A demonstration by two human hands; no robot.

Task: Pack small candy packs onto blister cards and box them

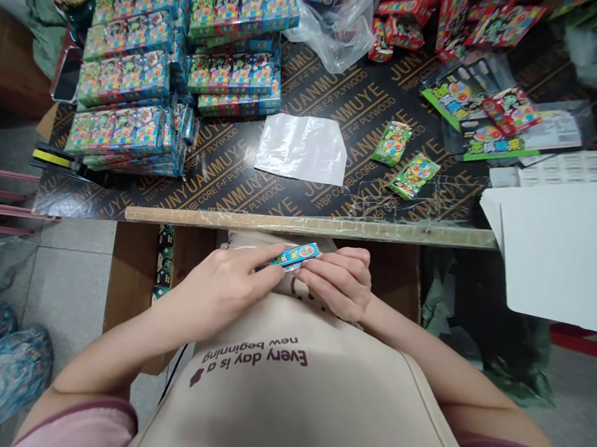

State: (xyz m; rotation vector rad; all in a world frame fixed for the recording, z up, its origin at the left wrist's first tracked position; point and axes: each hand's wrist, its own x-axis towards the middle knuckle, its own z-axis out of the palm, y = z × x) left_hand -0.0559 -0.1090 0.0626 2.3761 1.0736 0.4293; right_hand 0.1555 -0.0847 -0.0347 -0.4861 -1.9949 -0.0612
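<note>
Close to my body, just below the table's front edge, a small blue candy box (303,252) is held between both hands, its narrow printed side facing up. My left hand (234,280) grips its left end with thumb and fingers. The fingers of my right hand (339,281) are curled and pinch the right end. Something clear and shiny, perhaps wrapping film, shows at the lower side of the box. Most of the box is covered by my fingers.
Wrapped candy boxes (121,79) are stacked at the table's left. A white sheet (302,150), two green packets (393,143), red boxes (408,31), flat printed bags (495,150), a clear plastic bag (338,28) and a tape dispenser (57,159) lie on the black tabletop (229,144).
</note>
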